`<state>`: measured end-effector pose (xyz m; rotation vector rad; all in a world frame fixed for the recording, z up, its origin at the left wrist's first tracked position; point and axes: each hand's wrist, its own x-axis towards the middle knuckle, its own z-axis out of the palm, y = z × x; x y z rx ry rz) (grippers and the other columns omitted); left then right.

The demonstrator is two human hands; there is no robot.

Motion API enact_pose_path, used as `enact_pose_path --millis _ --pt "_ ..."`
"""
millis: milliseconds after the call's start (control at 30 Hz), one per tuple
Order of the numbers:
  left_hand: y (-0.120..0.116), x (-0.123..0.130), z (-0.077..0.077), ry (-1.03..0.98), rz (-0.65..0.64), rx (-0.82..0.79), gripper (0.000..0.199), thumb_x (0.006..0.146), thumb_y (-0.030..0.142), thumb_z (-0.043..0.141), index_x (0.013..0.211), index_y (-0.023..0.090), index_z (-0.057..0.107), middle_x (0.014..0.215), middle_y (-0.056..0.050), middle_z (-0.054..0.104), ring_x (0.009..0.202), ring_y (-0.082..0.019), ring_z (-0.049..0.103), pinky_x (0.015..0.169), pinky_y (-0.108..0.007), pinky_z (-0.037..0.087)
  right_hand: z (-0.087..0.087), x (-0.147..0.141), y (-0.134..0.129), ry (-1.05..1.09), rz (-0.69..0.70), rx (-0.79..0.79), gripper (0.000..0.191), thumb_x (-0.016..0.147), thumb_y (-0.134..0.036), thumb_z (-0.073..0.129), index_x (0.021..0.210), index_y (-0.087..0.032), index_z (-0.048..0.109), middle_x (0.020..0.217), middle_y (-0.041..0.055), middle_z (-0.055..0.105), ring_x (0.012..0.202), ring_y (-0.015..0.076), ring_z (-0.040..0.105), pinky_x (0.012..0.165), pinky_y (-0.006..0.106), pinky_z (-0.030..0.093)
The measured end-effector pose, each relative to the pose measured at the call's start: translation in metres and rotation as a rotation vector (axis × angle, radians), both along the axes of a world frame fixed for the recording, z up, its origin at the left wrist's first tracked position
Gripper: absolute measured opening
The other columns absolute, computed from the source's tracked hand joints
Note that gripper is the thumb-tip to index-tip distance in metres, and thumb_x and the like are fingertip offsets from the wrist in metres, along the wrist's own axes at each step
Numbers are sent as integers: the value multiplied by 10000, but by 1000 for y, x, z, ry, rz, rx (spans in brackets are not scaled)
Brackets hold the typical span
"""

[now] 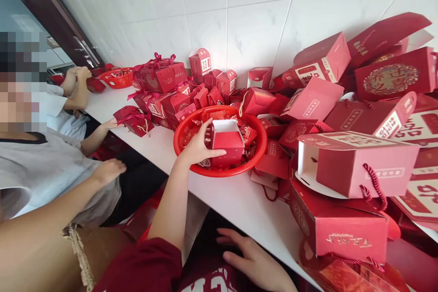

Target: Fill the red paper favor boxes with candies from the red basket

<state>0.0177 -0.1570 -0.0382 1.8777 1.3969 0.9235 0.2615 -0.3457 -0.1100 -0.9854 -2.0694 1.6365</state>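
Mid-frame, my left hand (197,149) pinches a box (228,144) at the basket (263,139); squeezing hard could buckle it. My right hand (251,255) is loosely spread.

head-worn view, facing forward and down, close

Held box (228,144): red exterior, white interior. Basket (222,172): bright red. Table (236,196): white. Wall (255,32): white tiles, faint grey veining. Upper-right carton (393,75): red, round ornate emblem with gold tones. Cord handle (375,183): dark red. Wearer's sleeve (147,264): maroon. Co-worker's shirt (73,164): grey, black neckband. Door frame (51,7): dark brown.
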Motion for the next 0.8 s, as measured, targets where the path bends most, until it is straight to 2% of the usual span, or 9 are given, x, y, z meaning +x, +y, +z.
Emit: enact_pose_path --millis 67,133,167,200,300,367,433,567,800 --pt "2 -1 -1 -20 57 53 1159 666 480 874 1584 243 207 1496 -154 480 1300 -313 565 1080 -471 488 9 -13 18 145 173 100 378 976 -282 596 1354 -283 588 1256 30 696 1142 180 668 1018 321 532" --pt "3 -2 -3 -24 83 88 1128 680 500 862 1573 222 230 1478 -153 503 1304 -306 560 1105 -470 467 25 -25 33 314 298 324 334 971 -237 581 1299 -278 626 1223 11 713 1119 154 673 1004 269 523" --pt "3 -2 -3 -26 86 92 1117 683 506 859 1567 214 241 1465 -154 516 1295 -306 567 1106 -471 467 32 -31 41 352 245 465 290 982 -210 548 1251 -261 643 1196 15 720 1109 148 670 1011 274 515" --pt "3 -3 -4 -32 87 88 1111 684 510 857 1562 208 247 1458 -158 523 1281 -308 577 1095 -471 477 39 -36 49 332 125 617 265 989 -194 525 1217 -247 649 1189 30 719 1122 158 659 1041 307 497" --pt "3 -3 -4 -67 91 65 1096 686 504 856 1551 196 259 1450 -171 528 1273 -322 582 1055 -465 512 44 -46 74 69 -304 957 262 995 -194 507 1227 -233 623 1280 79 678 1252 236 586 1207 521 291" --pt "2 -2 -3 -87 95 46 1073 699 490 848 1548 196 260 1444 -170 533 1283 -327 575 1049 -463 520 38 -49 90 -90 -439 1002 267 998 -248 529 1255 -228 597 1295 90 666 1267 270 572 1231 622 125" --pt "1 -2 -2 -93 96 35 1060 708 480 843 1546 200 258 1454 -164 526 1297 -329 567 1053 -461 520 30 -48 101 -177 -458 973 248 998 -295 545 1229 -224 598 1201 79 694 1187 264 609 1226 642 62" --pt "1 -2 -1 -72 84 6 1048 704 479 847 1539 207 275 1483 -158 498 1299 -332 565 1079 -462 503 19 -47 110 -265 -428 968 169 993 -287 552 1132 -230 630 1003 40 695 1020 231 626 1229 597 92" --pt "0 -3 -4 -51 19 -59 1131 648 473 887 1561 238 263 1533 -156 448 1290 -348 570 1096 -500 484 6 -52 110 -220 -493 997 225 964 -219 545 1171 -239 630 971 17 676 999 224 591 1227 551 128"
